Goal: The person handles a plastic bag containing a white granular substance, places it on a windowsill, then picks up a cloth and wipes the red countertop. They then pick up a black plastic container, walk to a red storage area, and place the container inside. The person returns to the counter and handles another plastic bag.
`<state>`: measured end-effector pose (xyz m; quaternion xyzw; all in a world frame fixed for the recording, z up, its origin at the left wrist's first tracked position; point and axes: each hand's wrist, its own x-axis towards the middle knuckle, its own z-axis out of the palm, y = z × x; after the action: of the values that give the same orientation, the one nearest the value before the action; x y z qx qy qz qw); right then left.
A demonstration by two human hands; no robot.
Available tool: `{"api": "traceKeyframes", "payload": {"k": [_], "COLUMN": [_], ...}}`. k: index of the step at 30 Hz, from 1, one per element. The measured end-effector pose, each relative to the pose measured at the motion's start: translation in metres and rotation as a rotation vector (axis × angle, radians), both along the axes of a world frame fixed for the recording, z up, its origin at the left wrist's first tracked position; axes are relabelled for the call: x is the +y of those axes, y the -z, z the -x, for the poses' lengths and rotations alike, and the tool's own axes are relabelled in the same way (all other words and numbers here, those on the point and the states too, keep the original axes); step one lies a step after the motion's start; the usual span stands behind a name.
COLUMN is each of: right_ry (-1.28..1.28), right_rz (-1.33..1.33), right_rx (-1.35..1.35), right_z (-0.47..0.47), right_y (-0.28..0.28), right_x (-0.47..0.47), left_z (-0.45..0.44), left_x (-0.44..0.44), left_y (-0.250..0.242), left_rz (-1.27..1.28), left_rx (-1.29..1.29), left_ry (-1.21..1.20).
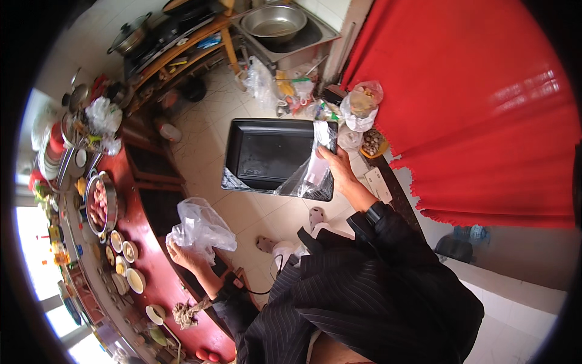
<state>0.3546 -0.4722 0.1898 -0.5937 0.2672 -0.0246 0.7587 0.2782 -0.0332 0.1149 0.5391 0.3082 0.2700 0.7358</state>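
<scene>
My right hand (pixel 338 166) grips the right end of a black rectangular plastic tray (pixel 273 157), thumb over its rim. A white label strip and torn clear film (pixel 316 170) cling to that end, and more film wraps the near left corner. Inside, the tray holds nothing. A crumpled clear plastic bag (pixel 200 227) hangs from my left hand (pixel 182 255), beside the edge of the red counter (pixel 159 273). The tray is held above the tiled floor, in front of my feet.
On the counter stand a metal pot of raw meat (pixel 99 202) and several small bowls (pixel 135 280). A sink (pixel 309 38) holding a steel basin (pixel 274 22) is at the back. Bags (pixel 361 107) and a yellow bowl (pixel 375 143) sit at right, by a red curtain (pixel 473 113).
</scene>
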Motion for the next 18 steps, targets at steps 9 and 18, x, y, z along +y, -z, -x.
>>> {"api": "traceKeyframes", "payload": {"k": [9,18], "right_ry": [0.409,0.585], "right_rz": [-0.009,0.173], "right_rx": [0.169,0.079], "right_z": [0.067,0.108], "right_y": [0.031,0.021], "right_x": [-0.042,-0.235], "left_z": [-0.036,-0.114], "left_x": [-0.029,-0.194], "left_y": [-0.015,-0.015], "left_rz": [-0.157,-0.046], "left_rx": [-0.038,-0.033], "left_ry": [0.435,0.863]}}
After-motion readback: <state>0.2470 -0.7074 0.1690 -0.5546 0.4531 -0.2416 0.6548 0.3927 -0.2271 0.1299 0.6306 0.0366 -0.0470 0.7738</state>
